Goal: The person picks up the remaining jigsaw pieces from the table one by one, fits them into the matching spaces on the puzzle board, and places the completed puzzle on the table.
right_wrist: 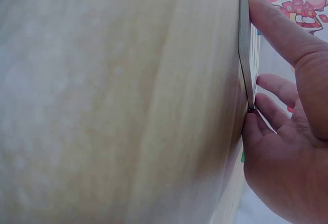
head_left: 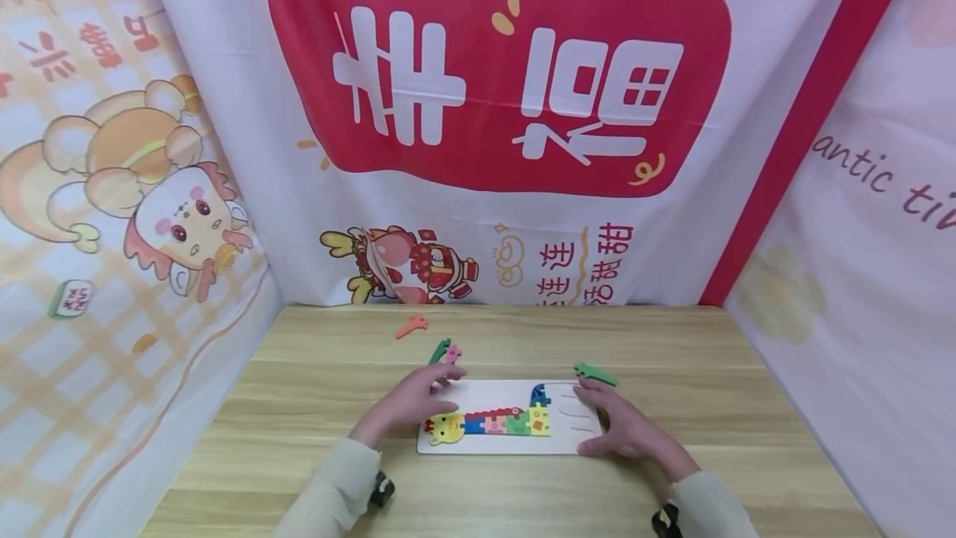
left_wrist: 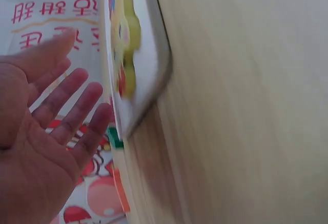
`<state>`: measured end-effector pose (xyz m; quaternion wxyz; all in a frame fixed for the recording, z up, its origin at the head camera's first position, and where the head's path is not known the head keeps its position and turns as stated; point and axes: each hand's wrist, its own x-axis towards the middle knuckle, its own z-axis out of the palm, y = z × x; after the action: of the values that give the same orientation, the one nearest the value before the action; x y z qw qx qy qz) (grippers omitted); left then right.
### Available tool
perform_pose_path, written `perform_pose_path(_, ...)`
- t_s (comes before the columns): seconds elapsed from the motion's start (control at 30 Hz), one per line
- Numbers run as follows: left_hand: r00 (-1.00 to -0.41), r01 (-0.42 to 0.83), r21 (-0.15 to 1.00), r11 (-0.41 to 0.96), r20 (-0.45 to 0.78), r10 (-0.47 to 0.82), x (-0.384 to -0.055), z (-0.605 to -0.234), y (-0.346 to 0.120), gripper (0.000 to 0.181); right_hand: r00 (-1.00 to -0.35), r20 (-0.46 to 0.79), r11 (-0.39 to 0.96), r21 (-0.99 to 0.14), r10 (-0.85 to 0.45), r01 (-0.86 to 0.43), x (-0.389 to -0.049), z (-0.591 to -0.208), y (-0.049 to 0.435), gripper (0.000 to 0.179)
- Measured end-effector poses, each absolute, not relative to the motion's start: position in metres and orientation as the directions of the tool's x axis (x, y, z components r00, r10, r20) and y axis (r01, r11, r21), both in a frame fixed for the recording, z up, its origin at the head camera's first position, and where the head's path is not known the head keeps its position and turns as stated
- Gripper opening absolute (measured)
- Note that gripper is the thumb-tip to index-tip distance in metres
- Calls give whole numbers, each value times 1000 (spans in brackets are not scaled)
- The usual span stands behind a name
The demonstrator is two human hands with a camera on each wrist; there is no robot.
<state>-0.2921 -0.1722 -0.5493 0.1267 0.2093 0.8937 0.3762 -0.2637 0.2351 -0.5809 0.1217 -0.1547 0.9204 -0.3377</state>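
A white puzzle board [head_left: 508, 444] lies flat on the table, with a colourful giraffe puzzle partly laid in it. The yellow giraffe head [head_left: 446, 428] is at its left end; joined body pieces run right to a yellow piece [head_left: 539, 419] and a blue piece [head_left: 540, 395]. Over the board's left end is my left hand [head_left: 411, 399], fingers spread and holding nothing; the left wrist view shows its palm apart from the board. My right hand [head_left: 623, 422] grips the board's right end, thumb at the near corner and fingers at the far one.
Beyond the board's left end lie a dark green piece [head_left: 439, 351] and a pink piece [head_left: 454, 353]. An orange piece [head_left: 412, 326] sits farther back. A green piece [head_left: 595, 374] is just past the right fingers. Printed cloth [head_left: 493, 247] hangs behind the wooden table [head_left: 523, 496].
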Motion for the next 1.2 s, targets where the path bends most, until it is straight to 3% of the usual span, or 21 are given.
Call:
perform_pose_path(0.2,-875,279,650,707,-131,466,-280,-556,-202,78,-923,-136,734,-651,-361,-192,-264,-578,234,100)
perform_pose_path(0.4,-834,362,582,729,-147,532,-271,-563,-211,103,-922,-143,737,-650,-359,-186,-261,-578,233,100)
perform_pose_path(1.2,-811,361,586,725,-187,554,-268,-567,-215,103,-924,-143,744,-641,-356,-188,-262,-577,233,102)
